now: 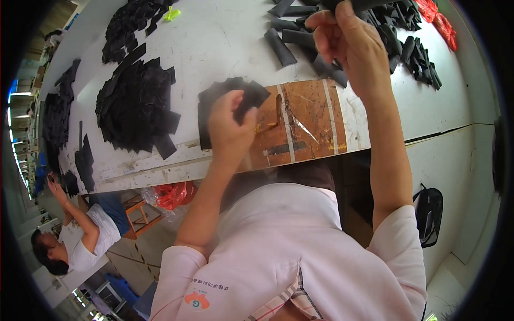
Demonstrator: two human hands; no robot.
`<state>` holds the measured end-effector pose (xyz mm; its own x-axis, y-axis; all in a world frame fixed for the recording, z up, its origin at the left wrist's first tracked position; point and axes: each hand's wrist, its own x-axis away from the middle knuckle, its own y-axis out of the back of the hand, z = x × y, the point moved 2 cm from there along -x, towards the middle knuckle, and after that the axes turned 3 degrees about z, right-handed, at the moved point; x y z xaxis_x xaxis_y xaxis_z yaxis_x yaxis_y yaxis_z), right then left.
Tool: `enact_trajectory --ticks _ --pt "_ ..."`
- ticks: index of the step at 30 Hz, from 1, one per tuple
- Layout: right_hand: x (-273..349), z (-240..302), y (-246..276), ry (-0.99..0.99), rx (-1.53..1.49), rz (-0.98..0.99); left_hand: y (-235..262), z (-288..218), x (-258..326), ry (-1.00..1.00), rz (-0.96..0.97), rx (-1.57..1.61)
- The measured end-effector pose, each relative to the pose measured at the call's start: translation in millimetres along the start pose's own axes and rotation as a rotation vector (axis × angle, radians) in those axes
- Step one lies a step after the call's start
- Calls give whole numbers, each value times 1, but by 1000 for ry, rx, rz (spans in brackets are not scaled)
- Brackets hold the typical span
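**Inspector:** Head view, hands?

**Me:** My left hand point(231, 124) pinches a black fabric piece point(247, 99) over the small stack point(211, 101). My right hand point(342, 40) grips a dark strip point(364, 4).

**Inspector:** Surroundings?

**Me:** Large black pile point(134, 104) left, rolled strips point(292, 37) between, red scraps point(441, 21) beyond, on the white table point(214, 43).

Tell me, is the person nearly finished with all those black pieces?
Hard to say, but probably not. Done, it seems: folded strips lie in rows by the right hand. In hand: the left hand grips a flat piece from the small stack, and the right hand pinches another black piece. Left: a big pile of flat pieces still waits on the table.
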<state>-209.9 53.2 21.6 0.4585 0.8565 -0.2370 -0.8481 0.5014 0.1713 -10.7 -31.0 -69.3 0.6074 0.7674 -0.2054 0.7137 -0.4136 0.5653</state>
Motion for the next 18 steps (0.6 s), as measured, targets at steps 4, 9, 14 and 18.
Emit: enact_trajectory --ticks 4,9,14,18 --pt "40 -33 -19 -211 -87 21 -19 21 11 -68 20 -566" --pt "111 -51 -54 -544 -219 194 -16 34 10 -157 6 -597" --pt "126 -63 -84 -595 -339 369 6 30 7 -43 -89 -46" --pt "117 -61 -103 -615 -792 248 21 -8 29 -380 -33 -148"
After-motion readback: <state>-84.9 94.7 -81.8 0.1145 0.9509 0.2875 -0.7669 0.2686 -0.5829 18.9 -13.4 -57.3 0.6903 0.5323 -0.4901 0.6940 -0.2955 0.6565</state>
